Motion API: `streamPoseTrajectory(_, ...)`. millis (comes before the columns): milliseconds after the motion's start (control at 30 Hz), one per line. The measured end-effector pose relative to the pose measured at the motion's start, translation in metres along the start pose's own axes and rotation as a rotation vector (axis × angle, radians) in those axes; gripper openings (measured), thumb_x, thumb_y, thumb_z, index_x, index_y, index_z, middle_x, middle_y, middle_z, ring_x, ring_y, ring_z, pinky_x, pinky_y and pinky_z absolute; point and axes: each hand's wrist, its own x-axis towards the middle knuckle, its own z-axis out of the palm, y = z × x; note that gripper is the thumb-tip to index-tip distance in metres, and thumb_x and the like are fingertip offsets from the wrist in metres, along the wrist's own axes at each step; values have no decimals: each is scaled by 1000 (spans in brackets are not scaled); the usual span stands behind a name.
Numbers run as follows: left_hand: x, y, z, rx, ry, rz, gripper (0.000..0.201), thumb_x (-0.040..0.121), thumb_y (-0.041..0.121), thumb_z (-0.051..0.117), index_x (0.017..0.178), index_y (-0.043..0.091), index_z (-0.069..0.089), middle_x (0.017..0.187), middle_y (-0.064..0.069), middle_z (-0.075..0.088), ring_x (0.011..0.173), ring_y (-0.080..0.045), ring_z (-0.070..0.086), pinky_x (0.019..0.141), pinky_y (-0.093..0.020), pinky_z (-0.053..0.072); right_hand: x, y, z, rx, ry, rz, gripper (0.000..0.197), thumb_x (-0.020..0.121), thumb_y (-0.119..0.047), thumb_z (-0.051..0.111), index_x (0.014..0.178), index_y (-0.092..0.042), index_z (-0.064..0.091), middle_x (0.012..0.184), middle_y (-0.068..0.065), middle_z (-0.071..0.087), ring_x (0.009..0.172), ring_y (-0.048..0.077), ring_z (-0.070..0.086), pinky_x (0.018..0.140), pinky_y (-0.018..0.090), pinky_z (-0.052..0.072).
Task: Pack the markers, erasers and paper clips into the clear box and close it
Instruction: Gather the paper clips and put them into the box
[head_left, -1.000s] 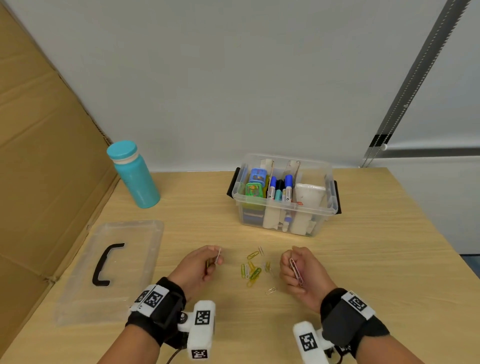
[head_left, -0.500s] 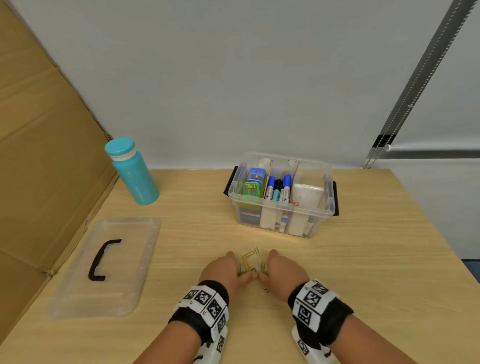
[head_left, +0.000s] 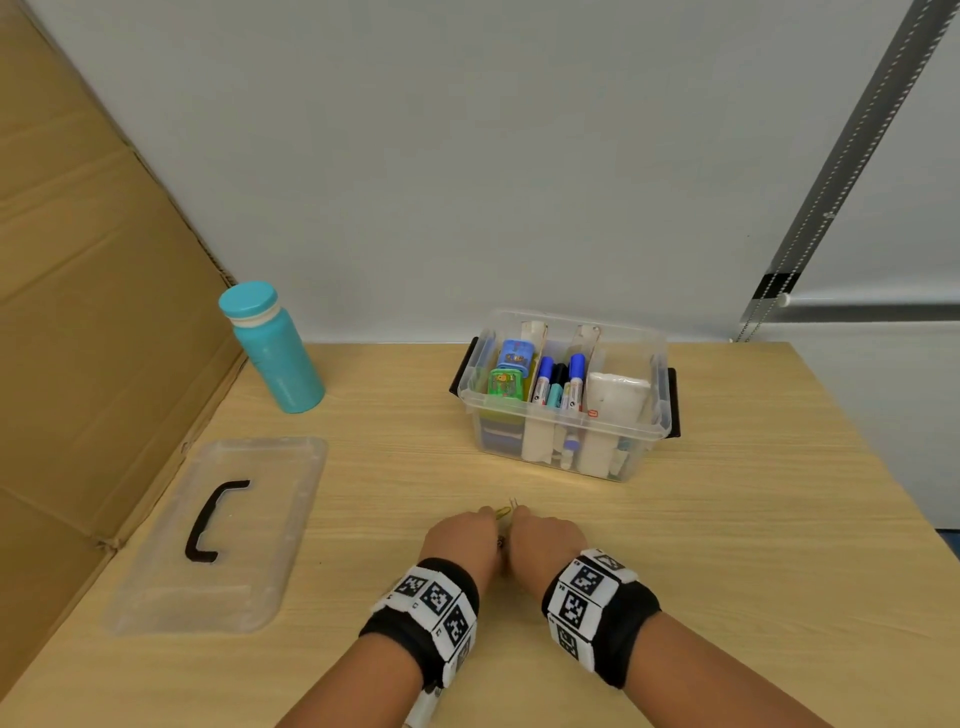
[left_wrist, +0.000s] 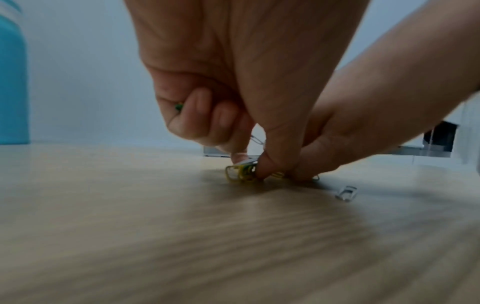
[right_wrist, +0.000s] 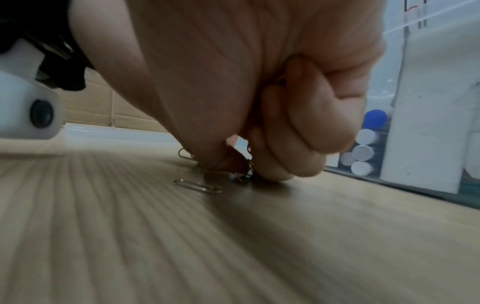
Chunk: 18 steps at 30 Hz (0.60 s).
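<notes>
- Between my two hands, on the desk (head_left: 727, 519) just in front of the clear box (head_left: 566, 431), lie the paper clips (left_wrist: 241, 173) in a small yellow and green heap.
- My left hand (head_left: 460, 540) has its fingers (left_wrist: 197, 115) curled, thumb and forefinger pinching at the heap (a green clip is already tucked in the fist).
- My right hand (head_left: 545, 540) is curled too, fingertips pressing the heap from the other side.
- One silver clip (right_wrist: 198, 186) lies loose just beside the heap.
- I judge the clips light, thin, stiff and slippery; they lie flat, so gathering them and pinching the bunch should serve best.
- Markers (head_left: 558, 382) and erasers already stand in the box.
- Its lid (head_left: 218, 535) lies well apart to my left, near a teal bottle (head_left: 272, 348); nothing blocks the way to the box.
</notes>
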Motion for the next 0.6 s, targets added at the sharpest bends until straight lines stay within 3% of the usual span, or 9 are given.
streamPoseTrajectory(167,0,-10,-2,-102,25,41,27,96,23,42,117,8,52,110,-12,63,100,-28,60,84,-35,47,-4,9,2,51,27,-15,29,97,-18,34,123,-8,42,112,11,64,98,28,63,75,33,43)
streamPoseTrajectory(267,-4,-25,-6,-359,62,89,18,98,21,41,98,9,53,95,-7,60,86,-20,57,72,-24,41,-6,27,2,302,37,-66,22,98,-30,35,105,-12,47,94,4,61,76,17,55,65,28,38)
streamPoseTrajectory(367,-7,-41,-6,-843,1,93,24,99,22,41,76,19,43,71,3,45,62,-8,42,58,-21,33,-14,45,2,1012,-103,-69,24,97,-25,30,78,-17,41,65,-2,40,50,9,32,45,21,29)
streamPoseTrajectory(467,-12,-48,-8,-1595,-97,-19,24,99,16,39,75,13,46,65,-2,41,53,-11,37,48,-21,32,-21,57,6,1769,-296,-130,23,89,-18,28,70,-15,40,56,1,30,38,8,18,35,13,14)
streamPoseTrajectory(533,-15,-50,-11,-1927,-182,-20,20,94,14,36,77,11,46,68,-4,47,48,-11,37,42,-21,32,-23,58,8,1947,-328,-205,23,87,-22,30,71,-12,43,56,3,32,36,8,19,35,14,12)
streamPoseTrajectory(600,-17,-51,-11,-2099,-252,44,14,86,17,36,76,11,44,68,-4,49,44,-11,37,40,-21,31,-23,55,10,1998,-319,-208,37,94,-33,29,72,-10,47,57,5,35,36,8,23,34,14,14)
